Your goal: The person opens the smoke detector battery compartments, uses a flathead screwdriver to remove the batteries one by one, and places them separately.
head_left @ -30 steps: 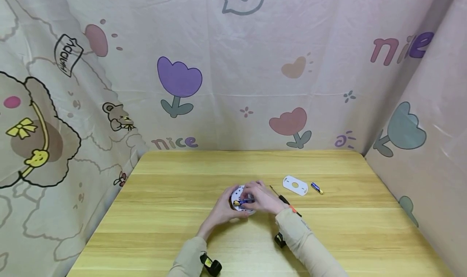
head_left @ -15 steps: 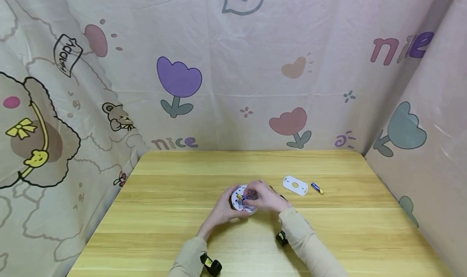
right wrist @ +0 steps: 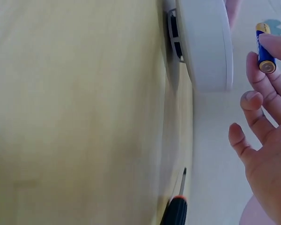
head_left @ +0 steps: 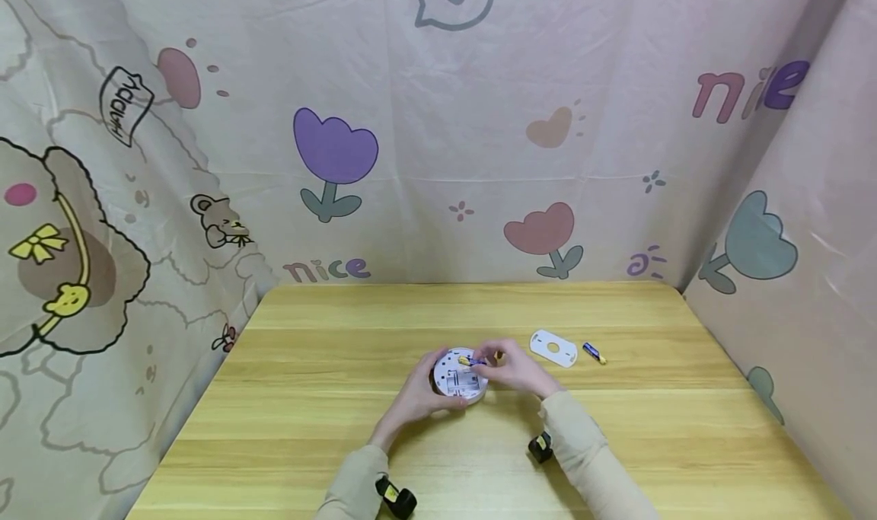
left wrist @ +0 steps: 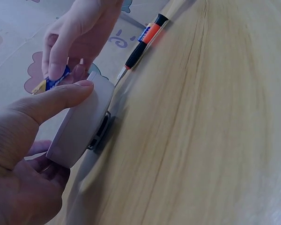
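Observation:
My left hand (head_left: 419,390) grips a round white smoke detector (head_left: 447,369) by its rim, thumb on the near side and fingers around the far side. Its back faces up, showing a battery compartment (head_left: 464,384). In the left wrist view the white body (left wrist: 82,119) is tilted just over the table. Between thumb and fingertips, my right hand (head_left: 514,368) pinches a blue and gold battery (right wrist: 265,49), held above the detector's right part. The right wrist view shows the battery apart from the detector, the other fingers loosely bent.
A white mounting plate (head_left: 565,356) with a centre hole lies right of the hands. Beside it rests a second blue and gold battery (head_left: 594,352). A screwdriver (left wrist: 145,42) with black and orange handle lies behind the detector, hidden in the head view by my right hand.
My right hand has drawn back up and to the right with the battery, uncovering the compartment. My left hand and the smoke detector have stayed nearly still.

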Tool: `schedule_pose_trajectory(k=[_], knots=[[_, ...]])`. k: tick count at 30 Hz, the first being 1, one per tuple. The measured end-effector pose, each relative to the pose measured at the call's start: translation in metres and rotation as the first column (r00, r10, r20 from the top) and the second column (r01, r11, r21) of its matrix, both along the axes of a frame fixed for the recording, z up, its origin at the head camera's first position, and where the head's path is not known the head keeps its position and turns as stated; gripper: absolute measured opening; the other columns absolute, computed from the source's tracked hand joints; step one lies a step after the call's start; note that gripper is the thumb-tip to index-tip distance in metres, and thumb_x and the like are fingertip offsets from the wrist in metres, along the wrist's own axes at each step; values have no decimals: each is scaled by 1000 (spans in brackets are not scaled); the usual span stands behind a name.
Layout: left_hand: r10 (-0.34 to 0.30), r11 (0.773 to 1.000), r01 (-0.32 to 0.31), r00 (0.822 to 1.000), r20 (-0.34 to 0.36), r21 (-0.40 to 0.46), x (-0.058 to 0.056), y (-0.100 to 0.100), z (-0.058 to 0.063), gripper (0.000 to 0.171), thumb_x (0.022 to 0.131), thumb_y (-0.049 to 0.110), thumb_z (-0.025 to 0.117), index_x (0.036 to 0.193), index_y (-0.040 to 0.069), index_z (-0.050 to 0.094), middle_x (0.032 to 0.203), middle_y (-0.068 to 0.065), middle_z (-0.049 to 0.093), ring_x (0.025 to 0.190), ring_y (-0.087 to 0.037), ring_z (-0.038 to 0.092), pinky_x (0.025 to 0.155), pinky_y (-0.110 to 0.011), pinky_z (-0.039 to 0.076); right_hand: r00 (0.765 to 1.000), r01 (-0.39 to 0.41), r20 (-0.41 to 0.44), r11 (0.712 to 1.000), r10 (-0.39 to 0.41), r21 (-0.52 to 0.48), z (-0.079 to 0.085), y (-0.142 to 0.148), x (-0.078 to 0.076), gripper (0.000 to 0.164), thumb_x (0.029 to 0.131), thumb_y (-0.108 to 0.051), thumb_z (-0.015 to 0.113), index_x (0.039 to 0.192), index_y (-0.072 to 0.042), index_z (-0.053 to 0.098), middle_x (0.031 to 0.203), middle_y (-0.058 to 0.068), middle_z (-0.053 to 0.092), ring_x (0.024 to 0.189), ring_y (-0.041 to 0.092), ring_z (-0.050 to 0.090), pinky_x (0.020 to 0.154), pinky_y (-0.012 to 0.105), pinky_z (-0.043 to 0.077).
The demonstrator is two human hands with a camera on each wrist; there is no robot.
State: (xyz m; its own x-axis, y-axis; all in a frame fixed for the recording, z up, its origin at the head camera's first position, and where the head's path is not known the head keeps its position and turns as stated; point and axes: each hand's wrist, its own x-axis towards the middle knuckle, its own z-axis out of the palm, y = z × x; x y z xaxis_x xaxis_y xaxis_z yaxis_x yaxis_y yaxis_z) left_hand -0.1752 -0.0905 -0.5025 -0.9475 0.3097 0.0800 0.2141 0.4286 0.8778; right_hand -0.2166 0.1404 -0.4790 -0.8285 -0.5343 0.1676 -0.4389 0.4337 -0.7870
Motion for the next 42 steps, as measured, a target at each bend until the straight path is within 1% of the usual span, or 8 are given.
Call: schedule_pose_trajectory(k=[5,10,17,19,27,34,38,42], knots=[[6,1000,-6,1000,-3,-8,1,1,-2,105,68,25,92,153,0,36,152,-25,44,138,-44,45,118,-66,33,997,69,34,995,-67,-77,-2,14,1,17,89,-21,75,103,-10,74,96,8,73,84,10,57,77,25,49],[10,1000,-10,1000,-19,-1,0,2,-2,104,67,23,93,152,-1,37,152,-25,44,138,-46,44,119,-67,31,990,135,-16,983,-138,-124,-3,31,3,14,89,-19,76,101,-10,75,89,4,72,80,6,57,75,24,49],[13,1000,-13,1000,-27,-11,0,1,-4,105,67,24,93,152,-1,37,153,-25,43,140,-46,42,119,-67,29,962,257,-40,947,-269,-191,-6,59,8,10,89,-10,75,98,-5,75,87,8,71,76,2,54,72,23,49],[13,1000,-13,1000,-27,-14,0,1,-4,105,67,24,93,152,-1,37,153,-25,43,140,-46,42,119,-67,29,949,304,-24,934,-314,-188,3,65,14,12,89,-7,74,99,-1,74,88,13,71,76,4,55,71,22,49],[10,1000,-11,1000,-28,-11,0,2,-3,105,67,24,93,152,-1,36,155,-26,42,143,-47,39,120,-68,27,875,475,2,857,-485,-199,28,99,34,22,88,0,72,107,11,69,92,20,71,76,1,57,71,17,50],[12,1000,-13,999,-33,-26,-1,3,-4,104,67,25,93,152,-1,37,154,-25,43,142,-46,40,120,-68,28,803,580,7,778,-596,-241,-5,140,16,22,89,-3,73,107,10,70,84,-1,71,73,-2,54,65,14,47],[6,1000,-6,1000,-31,-16,-1,3,-4,105,67,24,93,152,-1,37,154,-25,42,142,-46,39,120,-67,27,736,663,66,697,-674,-274,-16,156,11,27,89,-9,75,109,9,70,77,-18,65,69,-3,53,61,14,46],[1,1000,-1,1000,-25,-10,-1,3,-4,105,67,25,93,152,-1,37,154,-25,43,142,-46,40,120,-67,28,665,736,77,633,-743,-240,-18,166,11,31,90,-15,75,110,7,70,75,-21,59,71,-3,51,60,14,45]])
